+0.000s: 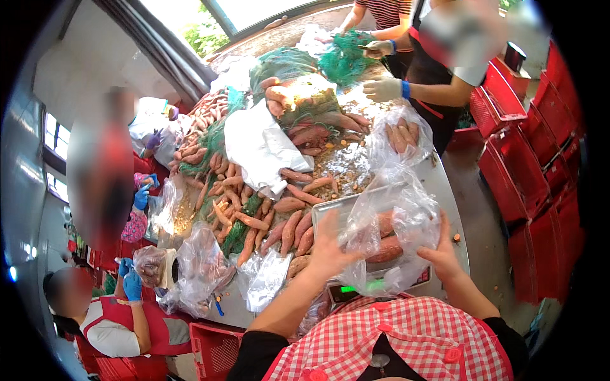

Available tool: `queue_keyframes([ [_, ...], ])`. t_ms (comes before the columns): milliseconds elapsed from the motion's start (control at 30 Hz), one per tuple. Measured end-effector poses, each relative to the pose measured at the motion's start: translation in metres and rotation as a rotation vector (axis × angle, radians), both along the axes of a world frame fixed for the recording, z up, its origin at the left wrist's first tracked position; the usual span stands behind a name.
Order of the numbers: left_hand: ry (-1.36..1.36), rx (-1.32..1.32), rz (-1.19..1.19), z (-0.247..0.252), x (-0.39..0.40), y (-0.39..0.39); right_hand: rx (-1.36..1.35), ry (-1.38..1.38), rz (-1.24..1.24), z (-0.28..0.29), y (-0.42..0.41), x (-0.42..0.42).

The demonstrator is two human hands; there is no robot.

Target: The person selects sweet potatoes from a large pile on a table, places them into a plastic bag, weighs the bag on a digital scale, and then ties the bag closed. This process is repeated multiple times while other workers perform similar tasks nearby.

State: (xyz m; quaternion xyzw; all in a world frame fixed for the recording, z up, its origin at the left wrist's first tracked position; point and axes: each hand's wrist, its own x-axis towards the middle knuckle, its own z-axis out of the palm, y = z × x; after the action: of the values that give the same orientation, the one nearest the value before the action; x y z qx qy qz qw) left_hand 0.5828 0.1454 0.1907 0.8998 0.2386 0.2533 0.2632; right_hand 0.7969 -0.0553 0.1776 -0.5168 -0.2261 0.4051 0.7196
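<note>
Before me a clear plastic bag [355, 266] with large sweet potatoes [385, 250] in it rests on a digital scale [329, 209] with a metal pan. Part of the scale's lit green display [352, 288] shows under the bag's near edge. My left hand [331, 252] is blurred, fingers spread, at the bag's left side. On the other side my right hand [443, 255] is against the plastic, thumb towards the bag and fingers upright; whether it grips the film is unclear. Loose sweet potatoes [290, 231] lie left of the scale.
Sweet potatoes and green mesh sacks [286, 64] cover much of the table [450, 200]. A white sack [252, 143] lies among them. Another bag of sweet potatoes [402, 135] sits far right. Red crates [514, 166] line the right side. Several co-workers stand around; one wears white gloves [383, 89].
</note>
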Motion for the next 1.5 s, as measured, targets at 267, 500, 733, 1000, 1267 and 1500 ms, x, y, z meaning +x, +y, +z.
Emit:
queue_keyframes([
  [267,0.206,-0.255,0.092,-0.051,0.010,-0.012,-0.341,-0.705,0.207,-0.031,0.001,0.006],
  [500,-0.248,-0.636,0.224,-0.070,-0.016,-0.016,-0.438,-0.603,0.440,-0.031,0.015,0.010],
  [733,-0.705,-1.355,0.535,-0.083,-0.028,0.013,-0.267,0.107,0.173,-0.050,0.017,0.030],
  [1000,-0.590,-1.315,0.483,-0.039,0.002,-0.025,-0.582,-1.320,0.190,-0.031,0.011,0.025],
  [1267,-0.831,-1.682,0.524,-0.002,0.010,0.037,-0.185,0.455,-0.149,-0.045,0.057,0.057],
  [1500,-1.038,-1.491,0.238,0.077,0.056,0.143,0.047,0.393,-0.108,0.057,0.179,0.081],
])
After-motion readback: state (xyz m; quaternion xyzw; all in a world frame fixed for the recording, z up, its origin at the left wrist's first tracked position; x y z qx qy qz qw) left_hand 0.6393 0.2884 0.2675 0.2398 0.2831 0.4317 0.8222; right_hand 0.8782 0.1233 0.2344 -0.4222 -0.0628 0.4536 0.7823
